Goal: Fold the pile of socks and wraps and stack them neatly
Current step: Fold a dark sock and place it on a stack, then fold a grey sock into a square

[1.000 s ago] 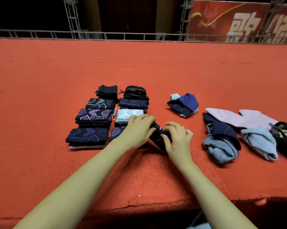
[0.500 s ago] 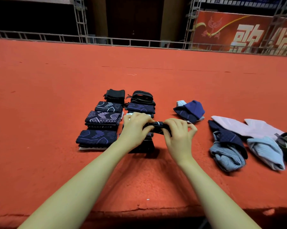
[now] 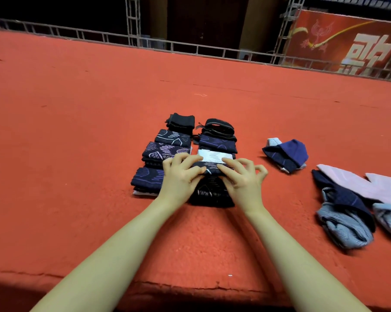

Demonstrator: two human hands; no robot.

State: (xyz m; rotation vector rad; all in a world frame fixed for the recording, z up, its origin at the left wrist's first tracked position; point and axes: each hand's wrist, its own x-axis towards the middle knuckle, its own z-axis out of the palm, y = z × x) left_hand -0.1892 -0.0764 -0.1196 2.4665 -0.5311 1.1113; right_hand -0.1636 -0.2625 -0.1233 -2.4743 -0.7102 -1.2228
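From the head view, the folded sock (image 3: 209, 171) lies directly under both sets of fingertips, on top of the nearest stack (image 3: 212, 194) in the right-hand column of folded bundles, so the move to come turns on pressing straight down, not on reaching anywhere. Its long axis runs left to right, across the line of the forearms, and the two hands sit at about equal distance from it, one at each end. The left hand (image 3: 181, 176) has its fingers bent and spread, the tips resting on the left half of the sock; the right hand (image 3: 242, 179) mirrors it on the right half, its little finger curled off to the side. Neither hand seems to pinch or wrap the cloth; whether a thumb is tucked under an edge cannot be told. The sock is dark navy with pale line markings, folded into a flat, short bundle, roughly square with the stack below. Just beyond it lies a white folded bundle (image 3: 213, 155). Well apart to the right, loose socks (image 3: 345, 221) lie unfolded on the red carpet (image 3: 77, 131).
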